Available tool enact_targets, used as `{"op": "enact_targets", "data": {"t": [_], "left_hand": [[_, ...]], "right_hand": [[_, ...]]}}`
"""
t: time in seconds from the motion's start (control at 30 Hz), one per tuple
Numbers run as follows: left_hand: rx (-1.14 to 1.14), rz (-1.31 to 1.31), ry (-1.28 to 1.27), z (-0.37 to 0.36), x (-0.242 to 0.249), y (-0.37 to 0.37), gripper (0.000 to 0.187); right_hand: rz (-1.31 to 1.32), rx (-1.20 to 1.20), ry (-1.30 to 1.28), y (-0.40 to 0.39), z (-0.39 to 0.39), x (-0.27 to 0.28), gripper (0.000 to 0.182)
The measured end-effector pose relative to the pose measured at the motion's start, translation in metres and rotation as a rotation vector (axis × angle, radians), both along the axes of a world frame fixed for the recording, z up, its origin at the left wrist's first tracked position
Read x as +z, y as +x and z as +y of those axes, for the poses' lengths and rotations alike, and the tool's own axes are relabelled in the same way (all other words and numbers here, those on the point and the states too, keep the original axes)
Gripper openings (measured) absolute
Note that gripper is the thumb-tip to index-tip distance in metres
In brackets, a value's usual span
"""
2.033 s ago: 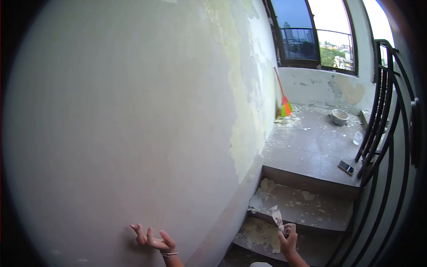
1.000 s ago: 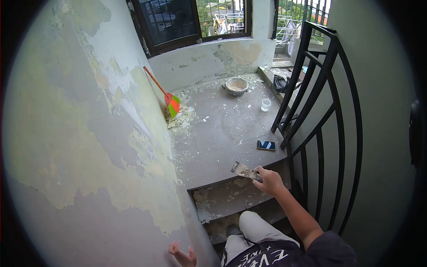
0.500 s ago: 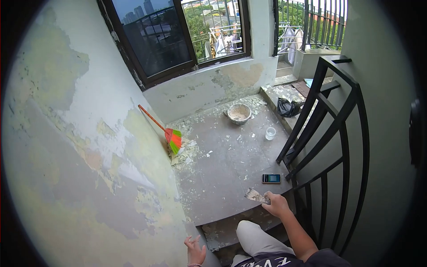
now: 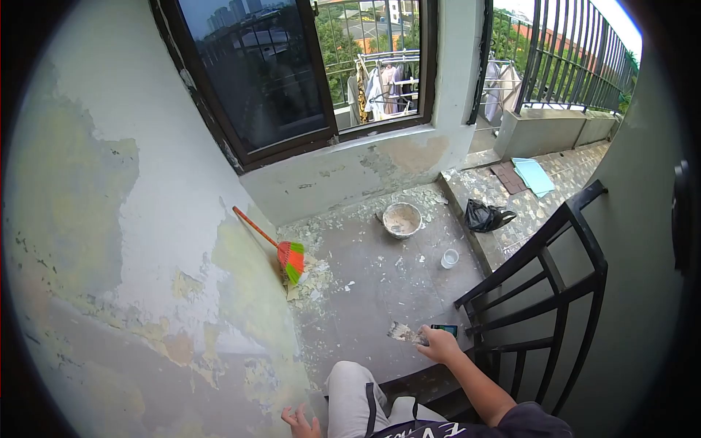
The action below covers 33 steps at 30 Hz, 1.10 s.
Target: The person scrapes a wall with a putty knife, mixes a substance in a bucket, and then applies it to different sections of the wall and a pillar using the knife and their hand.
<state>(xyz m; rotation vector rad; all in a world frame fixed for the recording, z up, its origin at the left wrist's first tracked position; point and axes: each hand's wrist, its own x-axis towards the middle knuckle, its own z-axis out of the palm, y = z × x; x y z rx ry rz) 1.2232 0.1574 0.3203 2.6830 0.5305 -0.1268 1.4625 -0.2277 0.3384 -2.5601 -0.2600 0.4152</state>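
While the right hand (image 4: 438, 344) closes its fingers around a scraper (image 4: 403, 333) held over the landing floor (image 4: 365, 292) beside a phone (image 4: 444, 329), the left hand (image 4: 299, 421) spreads its fingers against the peeling wall (image 4: 146, 277).

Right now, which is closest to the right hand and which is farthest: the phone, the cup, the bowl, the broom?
From the right hand, holding a scraper:
1. Phone, touching distance, just behind the hand.
2. Cup, farther up the landing, by the railing.
3. Bowl and broom, too close to call; bowl near the window wall, broom leaning left.
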Motion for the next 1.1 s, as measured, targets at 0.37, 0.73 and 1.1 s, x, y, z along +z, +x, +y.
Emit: {"op": "enact_targets", "data": {"t": [0.37,0.73,1.1], "left_hand": [[-0.227,-0.033,-0.292,0.067,0.130,0.259,0.055],[-0.276,-0.014,-0.266,0.029,0.184,0.497,0.058],[-0.319,0.351,-0.434,-0.115,0.121,0.706,0.073]], "right_hand": [[0.386,-0.296,-0.203,0.059,-0.005,0.088,0.048],[0.329,-0.727,-0.062,0.191,-0.069,0.140,0.061],[0.464,-0.837,0.016,0.481,-0.150,0.016,0.055]]}}
